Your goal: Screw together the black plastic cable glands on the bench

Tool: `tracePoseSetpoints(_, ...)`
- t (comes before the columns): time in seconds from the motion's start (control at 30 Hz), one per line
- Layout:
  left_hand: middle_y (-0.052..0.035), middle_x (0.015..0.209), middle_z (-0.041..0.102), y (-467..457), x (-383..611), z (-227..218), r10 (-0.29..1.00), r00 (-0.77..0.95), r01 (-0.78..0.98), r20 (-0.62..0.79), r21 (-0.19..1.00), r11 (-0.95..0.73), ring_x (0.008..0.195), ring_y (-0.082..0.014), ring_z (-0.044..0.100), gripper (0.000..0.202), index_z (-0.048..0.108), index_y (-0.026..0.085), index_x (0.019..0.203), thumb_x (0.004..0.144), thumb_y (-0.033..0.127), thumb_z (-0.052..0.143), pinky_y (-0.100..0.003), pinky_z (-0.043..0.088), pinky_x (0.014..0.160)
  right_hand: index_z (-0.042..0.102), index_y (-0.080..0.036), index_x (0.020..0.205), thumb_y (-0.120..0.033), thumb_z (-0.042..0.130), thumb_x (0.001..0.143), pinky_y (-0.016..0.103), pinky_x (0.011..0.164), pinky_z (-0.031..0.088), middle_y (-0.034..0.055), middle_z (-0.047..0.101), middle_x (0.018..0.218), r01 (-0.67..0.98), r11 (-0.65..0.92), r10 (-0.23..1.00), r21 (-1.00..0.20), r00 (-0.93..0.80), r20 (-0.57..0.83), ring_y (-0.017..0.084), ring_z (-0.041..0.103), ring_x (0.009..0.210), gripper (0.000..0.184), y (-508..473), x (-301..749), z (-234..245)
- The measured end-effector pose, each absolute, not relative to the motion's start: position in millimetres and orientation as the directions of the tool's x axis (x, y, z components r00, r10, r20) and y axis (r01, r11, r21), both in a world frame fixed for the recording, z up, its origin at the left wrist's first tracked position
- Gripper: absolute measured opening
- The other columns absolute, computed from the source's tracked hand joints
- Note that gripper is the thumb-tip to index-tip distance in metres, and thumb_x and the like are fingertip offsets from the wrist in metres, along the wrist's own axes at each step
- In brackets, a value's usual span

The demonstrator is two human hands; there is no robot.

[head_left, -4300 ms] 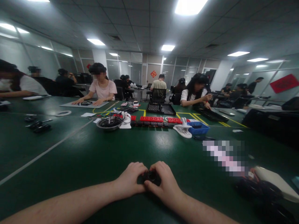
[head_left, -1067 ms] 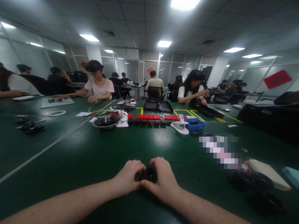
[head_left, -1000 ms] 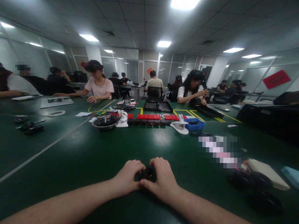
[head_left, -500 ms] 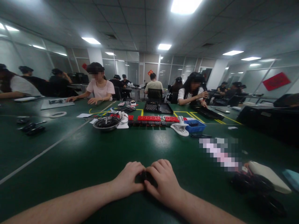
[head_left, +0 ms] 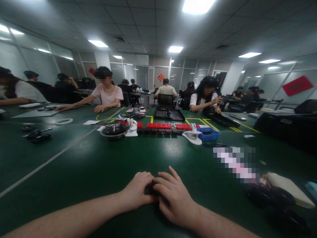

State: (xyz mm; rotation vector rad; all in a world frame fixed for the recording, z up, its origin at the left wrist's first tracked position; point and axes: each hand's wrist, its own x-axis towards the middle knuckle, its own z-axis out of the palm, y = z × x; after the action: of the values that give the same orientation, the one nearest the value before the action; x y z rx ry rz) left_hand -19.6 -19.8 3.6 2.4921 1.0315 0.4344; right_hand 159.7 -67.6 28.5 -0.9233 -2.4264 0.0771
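Note:
My left hand [head_left: 138,192] rests on the green table [head_left: 81,165] near its front edge, fingers curled against a small black round object [head_left: 150,189]. My right hand [head_left: 173,195] lies over that object from the right, its fingers stretched out and slightly spread, covering most of it. Only a dark sliver of the object shows between the two hands. Both forearms reach in from the bottom of the view.
At mid-table lie a black bowl of cables [head_left: 115,131], red blocks [head_left: 159,126], a white clamp [head_left: 194,137] and a blue bin [head_left: 209,134]. Dark parts [head_left: 271,196] and a white case [head_left: 289,193] sit at right. Other people work across the table.
My right hand has gone from curled round the black object to fingers stretched flat over it, hiding it. The left hand has stayed curled in place.

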Motion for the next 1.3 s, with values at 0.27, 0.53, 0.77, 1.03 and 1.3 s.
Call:
tracePoseSetpoints(0.27, 0.0013, 0.083, 0.054, -19, -20, 2, 0.727, 0.675, 0.595, 0.129, 0.487, -0.639, 0.079, -0.0169, 0.048, 0.025, 0.055, 0.019, 0.083, 0.067, 0.034, 0.066, -0.028, 0.034, 0.072, 0.053, -0.019, 0.096, -0.014, 0.043, 0.070, 0.051, 0.104, 0.010, 0.0049, 0.057, 0.115, 0.581, 0.773, 0.630, -0.255, -0.658, 0.412, 0.022, 0.041, 0.117, 0.028, -69, 161, 32)
tracePoseSetpoints(0.53, 0.0005, 0.084, 0.056, -21, -20, 5, 0.737, 0.663, 0.599, 0.134, 0.496, -0.629, 0.080, -0.0183, 0.049, 0.027, 0.055, 0.020, 0.087, 0.067, 0.035, 0.066, -0.029, 0.035, 0.073, 0.041, -0.019, 0.112, -0.015, 0.045, 0.069, 0.052, 0.104, 0.012, 0.0075, 0.053, 0.118, 0.577, 0.786, 0.590, -0.220, -0.596, 0.545, 0.023, 0.039, 0.117, 0.043, -69, 166, 24)
tracePoseSetpoints(0.77, 0.0004, 0.081, 0.055, -19, -20, 7, 0.730, 0.675, 0.608, 0.112, 0.477, -0.635, 0.078, -0.0174, 0.048, 0.026, 0.053, 0.019, 0.081, 0.070, 0.041, 0.061, -0.028, 0.035, 0.071, 0.041, -0.015, 0.110, -0.031, 0.055, 0.071, 0.049, 0.091, 0.031, 0.0113, 0.053, 0.105, 0.701, 0.651, 0.699, -0.291, -0.406, 0.588, 0.025, 0.048, 0.098, 0.044, -63, 162, 14)
tracePoseSetpoints(1.03, 0.0009, 0.080, 0.053, -19, -21, 6, 0.737, 0.669, 0.614, 0.101, 0.483, -0.624, 0.076, -0.0167, 0.047, 0.023, 0.053, 0.019, 0.079, 0.069, 0.037, 0.063, -0.028, 0.034, 0.069, 0.050, -0.019, 0.080, -0.041, 0.062, 0.067, 0.036, 0.071, 0.036, 0.0021, 0.053, 0.077, 0.784, 0.509, 0.826, -0.354, -0.331, 0.455, 0.019, 0.045, 0.074, 0.029, -61, 151, 19)
tracePoseSetpoints(1.3, 0.0015, 0.078, 0.052, -21, -18, 8, 0.749, 0.656, 0.632, 0.098, 0.472, -0.615, 0.075, -0.0157, 0.045, 0.017, 0.052, 0.017, 0.075, 0.065, 0.026, 0.063, -0.026, 0.033, 0.067, 0.053, -0.019, 0.086, -0.022, 0.056, 0.067, 0.035, 0.076, 0.033, 0.0025, 0.054, 0.084, 0.731, 0.579, 0.799, -0.361, -0.422, 0.428, 0.018, 0.045, 0.081, 0.019, -60, 154, 17)
